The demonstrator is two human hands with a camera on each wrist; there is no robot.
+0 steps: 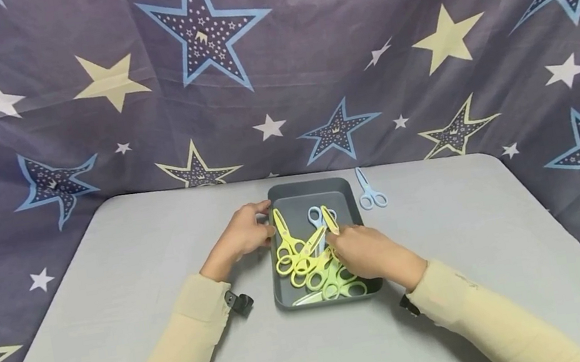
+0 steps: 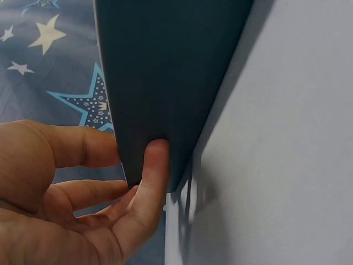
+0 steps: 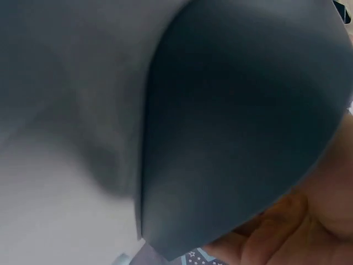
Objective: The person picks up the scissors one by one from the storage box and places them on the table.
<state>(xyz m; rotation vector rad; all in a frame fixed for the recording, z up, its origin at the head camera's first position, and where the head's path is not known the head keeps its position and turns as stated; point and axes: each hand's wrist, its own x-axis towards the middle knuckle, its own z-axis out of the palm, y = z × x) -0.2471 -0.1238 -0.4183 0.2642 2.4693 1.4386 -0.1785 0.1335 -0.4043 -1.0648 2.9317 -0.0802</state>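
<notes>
A dark grey rectangular tray has several yellow and green scissors in it, mostly toward its near end. Yellow scissors lie along the left wall, and blue scissors lie near the middle. My left hand holds the tray's left side; the left wrist view shows a finger pressed to the outer wall and others at the rim. My right hand reaches over the right wall and grips yellow scissors, their blade end showing beyond the fingers. In the right wrist view the tray wall hides most of that hand.
Another pair of blue scissors lies on the light grey table, just right of the tray's far corner. A star-patterned curtain hangs behind the table and at both sides.
</notes>
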